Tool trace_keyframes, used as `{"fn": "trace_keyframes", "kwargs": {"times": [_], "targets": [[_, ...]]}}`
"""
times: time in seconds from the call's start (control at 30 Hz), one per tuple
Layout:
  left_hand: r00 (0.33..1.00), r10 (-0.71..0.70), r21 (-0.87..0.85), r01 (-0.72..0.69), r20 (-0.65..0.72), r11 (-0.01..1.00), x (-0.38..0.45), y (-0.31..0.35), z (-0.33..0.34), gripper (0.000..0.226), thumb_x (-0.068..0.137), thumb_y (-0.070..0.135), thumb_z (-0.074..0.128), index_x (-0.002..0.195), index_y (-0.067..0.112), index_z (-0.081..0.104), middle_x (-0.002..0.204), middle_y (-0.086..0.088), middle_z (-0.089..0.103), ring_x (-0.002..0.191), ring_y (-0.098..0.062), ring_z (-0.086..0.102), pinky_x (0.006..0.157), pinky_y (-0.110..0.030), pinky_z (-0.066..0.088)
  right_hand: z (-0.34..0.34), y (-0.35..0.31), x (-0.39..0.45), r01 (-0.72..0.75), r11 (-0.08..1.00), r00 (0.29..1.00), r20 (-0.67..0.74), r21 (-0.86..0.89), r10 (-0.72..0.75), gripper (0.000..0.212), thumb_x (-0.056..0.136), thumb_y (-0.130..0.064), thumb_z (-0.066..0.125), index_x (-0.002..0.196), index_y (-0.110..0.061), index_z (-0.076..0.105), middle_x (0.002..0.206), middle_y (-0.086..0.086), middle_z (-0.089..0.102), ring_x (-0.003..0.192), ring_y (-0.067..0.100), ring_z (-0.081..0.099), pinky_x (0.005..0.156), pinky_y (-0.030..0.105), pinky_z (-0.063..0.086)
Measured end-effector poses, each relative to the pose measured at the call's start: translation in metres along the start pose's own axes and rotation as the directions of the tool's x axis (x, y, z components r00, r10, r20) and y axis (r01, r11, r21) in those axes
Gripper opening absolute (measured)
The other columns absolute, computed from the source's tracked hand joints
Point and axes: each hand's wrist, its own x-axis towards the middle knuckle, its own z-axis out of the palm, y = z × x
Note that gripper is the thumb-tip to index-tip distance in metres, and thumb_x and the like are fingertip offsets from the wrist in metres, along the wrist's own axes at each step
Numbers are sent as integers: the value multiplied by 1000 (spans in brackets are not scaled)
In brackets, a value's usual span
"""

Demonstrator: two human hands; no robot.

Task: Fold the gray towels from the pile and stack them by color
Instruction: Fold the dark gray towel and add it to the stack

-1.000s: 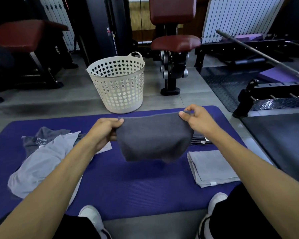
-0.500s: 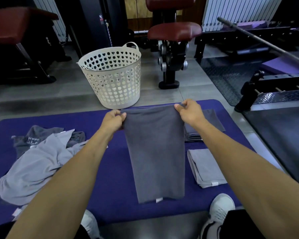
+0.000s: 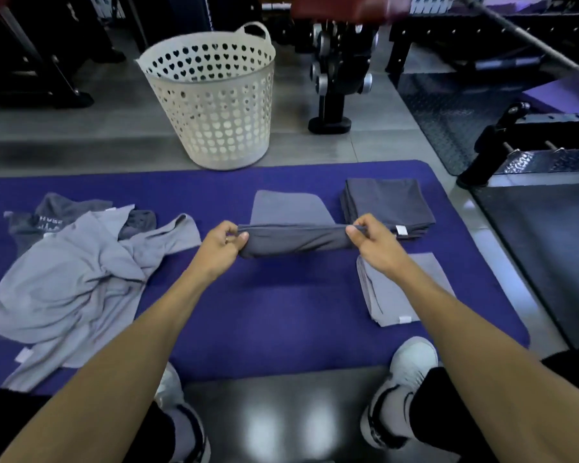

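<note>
A dark gray towel (image 3: 295, 242) is stretched between my hands above the blue mat (image 3: 264, 312), its far part lying flat on the mat. My left hand (image 3: 223, 247) pinches its left end and my right hand (image 3: 370, 240) pinches its right end. A stack of folded dark gray towels (image 3: 386, 203) sits at the mat's far right. Closer to me on the right lies a folded light gray towel (image 3: 395, 295), partly under my right forearm. The unfolded pile (image 3: 77, 275) of light and dark gray towels is spread on the left of the mat.
A cream perforated laundry basket (image 3: 214, 95) stands on the floor beyond the mat. Gym machines and a weight bench (image 3: 335, 61) stand behind it, with a black rack (image 3: 515, 142) at the right. My shoes (image 3: 411, 365) rest at the mat's near edge.
The hanging dark gray towel was lowered away from me onto the mat and folded over; both hands moved down and kept their grip on it. The camera tilted downward.
</note>
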Motion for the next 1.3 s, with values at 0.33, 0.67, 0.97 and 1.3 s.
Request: {"fn": "trace_keyframes", "kwargs": {"times": [0.33,0.67,0.97,1.3], "targets": [[903,-385,-18,396,192,918,-83,-91,33,23,100,22,56,81,12,50,66,-7,54,56,-17,49,49,-26,46,61,74,-93,-380,912,911,233,152,341,24,98,-29,59,79,-17,53,71,-3,56,66,13,52,62,28,44],[852,-515,-27,520,94,854,-46,-136,62,18,98,30,59,104,13,59,90,-9,66,78,-22,61,74,-39,56,106,108,-50,-391,920,910,130,-35,392,24,94,-38,62,85,-18,53,75,-3,58,73,18,56,69,33,47],[859,-500,129,511,-107,850,38,-180,99,12,90,32,69,85,22,65,84,-3,70,80,-21,66,76,-31,53,142,146,33,-386,905,916,44,-181,399,24,91,-33,69,86,-11,58,68,-4,56,62,9,52,52,15,34],[847,-433,-39,444,-309,895,33,-189,124,21,94,25,65,115,23,62,103,6,70,78,-4,67,72,-18,55,161,169,42,-441,897,897,-44,-33,439,21,94,-26,65,110,-12,62,103,6,71,89,20,69,89,34,55]]}}
